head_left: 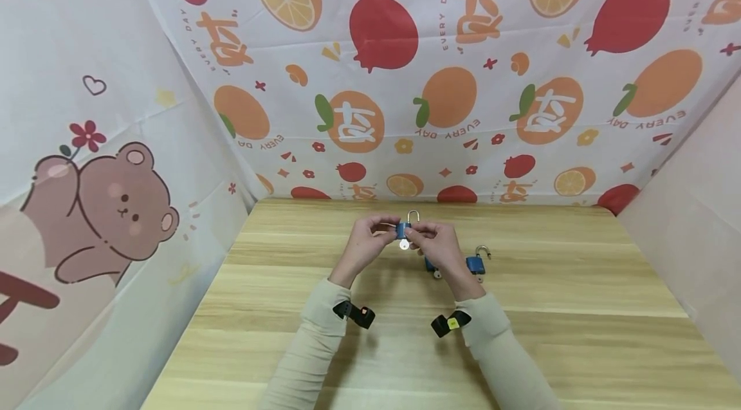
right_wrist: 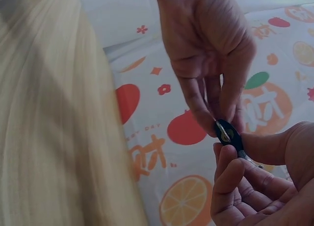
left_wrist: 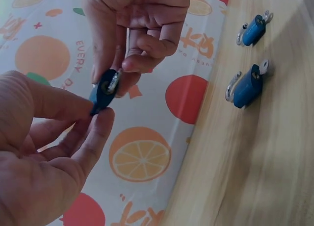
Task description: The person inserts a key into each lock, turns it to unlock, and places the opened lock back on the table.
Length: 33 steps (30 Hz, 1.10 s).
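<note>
Both hands hold a blue padlock [head_left: 401, 230] between them above the far part of the table. Its silver shackle [head_left: 413, 212] stands open at the top, and a key [head_left: 404, 244] sticks out below the body. My left hand [head_left: 367, 241] pinches one side of the body between thumb and fingers. From the other side, my right hand [head_left: 437, 246] grips it with thumb and fingertips. In the left wrist view, the keyhole end of the padlock [left_wrist: 104, 91] shows between the fingertips of both hands.
On the wooden table [head_left: 556, 307], two more blue padlocks lie by the right forearm: one [head_left: 475, 264] with its shackle open, another [head_left: 429, 265] partly behind the right hand. Both have keys in them. A fruit-print cloth [head_left: 382, 30] hangs behind, a bear-print cloth [head_left: 124, 204] on the left.
</note>
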Motion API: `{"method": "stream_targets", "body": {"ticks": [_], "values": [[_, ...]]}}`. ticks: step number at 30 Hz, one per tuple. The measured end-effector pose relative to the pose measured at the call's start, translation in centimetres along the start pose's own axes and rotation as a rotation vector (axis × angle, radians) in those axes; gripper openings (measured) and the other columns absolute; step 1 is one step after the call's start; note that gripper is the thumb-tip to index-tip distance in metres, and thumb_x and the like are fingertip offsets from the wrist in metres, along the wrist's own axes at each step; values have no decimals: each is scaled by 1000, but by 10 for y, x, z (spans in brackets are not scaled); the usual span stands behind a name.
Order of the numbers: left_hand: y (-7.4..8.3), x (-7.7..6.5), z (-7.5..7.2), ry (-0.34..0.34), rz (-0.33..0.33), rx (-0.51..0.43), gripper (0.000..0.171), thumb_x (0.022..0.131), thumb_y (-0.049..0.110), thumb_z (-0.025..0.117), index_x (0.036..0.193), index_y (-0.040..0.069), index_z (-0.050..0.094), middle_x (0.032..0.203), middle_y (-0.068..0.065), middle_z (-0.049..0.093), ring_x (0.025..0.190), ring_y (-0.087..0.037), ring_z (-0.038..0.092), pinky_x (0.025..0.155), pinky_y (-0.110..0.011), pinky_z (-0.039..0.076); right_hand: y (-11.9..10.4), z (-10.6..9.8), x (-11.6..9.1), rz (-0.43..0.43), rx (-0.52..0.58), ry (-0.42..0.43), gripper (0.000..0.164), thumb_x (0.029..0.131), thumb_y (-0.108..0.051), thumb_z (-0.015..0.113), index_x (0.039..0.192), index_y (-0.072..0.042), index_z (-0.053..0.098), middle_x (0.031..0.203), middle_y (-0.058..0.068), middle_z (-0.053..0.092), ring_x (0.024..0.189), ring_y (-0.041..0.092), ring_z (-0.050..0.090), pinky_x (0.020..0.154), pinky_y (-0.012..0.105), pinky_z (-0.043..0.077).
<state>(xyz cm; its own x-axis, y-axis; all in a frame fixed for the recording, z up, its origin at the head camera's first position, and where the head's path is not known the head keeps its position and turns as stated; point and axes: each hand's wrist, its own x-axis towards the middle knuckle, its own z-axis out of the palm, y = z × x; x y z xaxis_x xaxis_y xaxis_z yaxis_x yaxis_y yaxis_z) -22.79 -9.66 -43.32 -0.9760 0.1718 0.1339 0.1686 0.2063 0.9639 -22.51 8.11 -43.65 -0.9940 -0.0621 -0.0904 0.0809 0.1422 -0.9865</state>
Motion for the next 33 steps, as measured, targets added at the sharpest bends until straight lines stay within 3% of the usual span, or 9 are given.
{"method": "stream_targets", "body": {"ticks": [3,8,12,17,22,33], "values": [[-2,0,1,-36,-16,18,35,92,-9,63,126,-5,66,129,-20,67,117,-34,66,88,-28,58,5,2,3,4,-1,18,21,96,-16,71,112,-3,74,95,12,78,75,18,71,71,35,57],[-10,2,3,-66,-44,33,41,88,-16,62,127,-6,65,130,-23,65,114,-37,68,88,-31,60,13,8,7,26,-5,32,21,95,-15,72,110,0,74,91,13,77,70,14,70,61,24,52],[-20,2,6,-45,-46,57,39,85,-17,67,122,-8,67,124,-26,67,108,-40,70,87,-34,61,21,12,8,49,-27,34,20,94,-14,73,108,0,75,88,11,77,67,13,68,59,24,50],[-30,-1,8,-31,-33,89,35,84,-15,70,118,-8,68,119,-27,69,105,-41,71,86,-34,62,32,16,9,35,-77,32,19,95,-14,72,107,1,76,91,14,77,74,22,71,64,29,54],[-40,-2,10,-43,-2,143,37,85,-16,69,120,-7,67,122,-25,68,104,-36,72,86,-32,61,39,18,10,17,-125,32,20,96,-13,70,108,2,75,95,16,77,80,25,72,61,23,52],[-54,-4,11,-53,34,276,35,82,-18,70,116,-11,67,117,-27,67,96,-36,74,81,-31,62,49,22,8,-38,-325,-85,28,100,-10,61,124,0,71,110,17,74,91,17,63,70,22,48]]}}
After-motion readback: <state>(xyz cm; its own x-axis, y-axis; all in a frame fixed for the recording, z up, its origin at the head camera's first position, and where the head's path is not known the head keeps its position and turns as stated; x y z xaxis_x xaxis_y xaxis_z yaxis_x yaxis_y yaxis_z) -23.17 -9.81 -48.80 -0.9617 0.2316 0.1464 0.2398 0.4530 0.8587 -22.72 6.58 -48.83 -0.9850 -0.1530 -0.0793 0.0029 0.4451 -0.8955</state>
